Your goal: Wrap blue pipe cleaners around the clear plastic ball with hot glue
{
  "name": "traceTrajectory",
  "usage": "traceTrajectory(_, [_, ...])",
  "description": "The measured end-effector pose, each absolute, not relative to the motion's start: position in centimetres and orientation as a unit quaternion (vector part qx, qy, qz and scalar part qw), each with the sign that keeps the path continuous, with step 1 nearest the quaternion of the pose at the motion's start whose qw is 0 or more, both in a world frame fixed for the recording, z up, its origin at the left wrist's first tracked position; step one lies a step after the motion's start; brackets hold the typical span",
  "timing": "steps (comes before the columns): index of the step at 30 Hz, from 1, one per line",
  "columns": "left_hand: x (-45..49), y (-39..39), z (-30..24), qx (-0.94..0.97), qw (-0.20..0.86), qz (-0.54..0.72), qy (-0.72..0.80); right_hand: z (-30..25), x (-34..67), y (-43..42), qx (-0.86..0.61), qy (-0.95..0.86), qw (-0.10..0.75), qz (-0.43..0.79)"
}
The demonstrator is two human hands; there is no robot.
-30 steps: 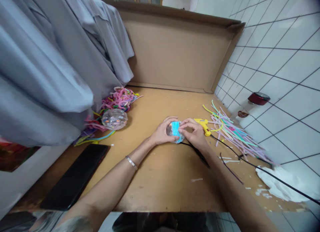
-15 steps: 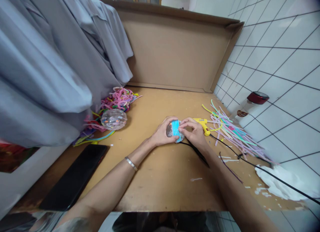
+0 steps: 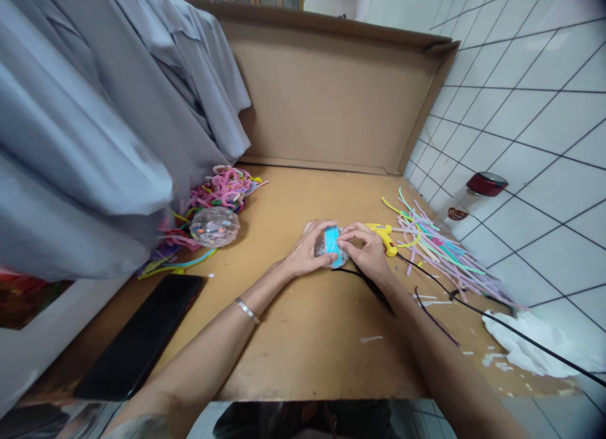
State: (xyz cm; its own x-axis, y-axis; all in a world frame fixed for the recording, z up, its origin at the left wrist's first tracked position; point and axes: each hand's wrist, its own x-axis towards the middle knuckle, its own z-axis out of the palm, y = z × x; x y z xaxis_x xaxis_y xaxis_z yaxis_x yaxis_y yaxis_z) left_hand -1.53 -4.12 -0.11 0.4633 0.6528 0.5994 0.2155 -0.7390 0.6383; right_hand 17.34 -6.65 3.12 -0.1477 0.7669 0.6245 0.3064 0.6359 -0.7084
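My left hand [image 3: 310, 250] is wrapped around a small clear plastic container [image 3: 322, 242] with a band of bright blue strips [image 3: 332, 242] across its side. The fingers of my right hand [image 3: 363, 246] are pinched together against the right edge of the blue band; whatever lies between those fingertips is too small to make out. Just beyond my right hand lies a yellow glue gun [image 3: 386, 237], its black cord [image 3: 435, 281] trailing to the right. A black, thin object [image 3: 376, 291] rests partly under my right wrist.
A clear round container [image 3: 215, 227] sits by tangled pipe cleaners [image 3: 227, 190] at left. Straight pipe cleaners [image 3: 435, 243] lie at right, near a red-lidded jar [image 3: 473, 196] and white tissue [image 3: 525, 344]. A black phone [image 3: 142, 338] is front left. Cardboard [image 3: 331, 98] stands behind.
Both hands stay nearly in place around the clear container. The right fingertips remain at the blue band, with only a very slight shift.
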Motion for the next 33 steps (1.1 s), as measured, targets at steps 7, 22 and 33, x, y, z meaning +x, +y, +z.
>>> traceTrajectory(7, [-1.53, -4.15, 0.02, 0.818, 0.256, 0.447, 0.256, 3.04, 17.36, -6.57, -0.376, -0.725, 0.539, 0.206])
traceTrajectory(22, [-1.37, -3.69, -0.39, 0.836, 0.228, 0.444, 0.23, 3.07, 17.36, -6.62, -0.394, -0.722, 0.527, 0.214])
traceTrajectory(33, [-1.27, -3.77, -0.48, 0.826, 0.253, 0.446, 0.235, 3.05, 17.04, -6.81, -0.391, -0.705, 0.543, 0.235])
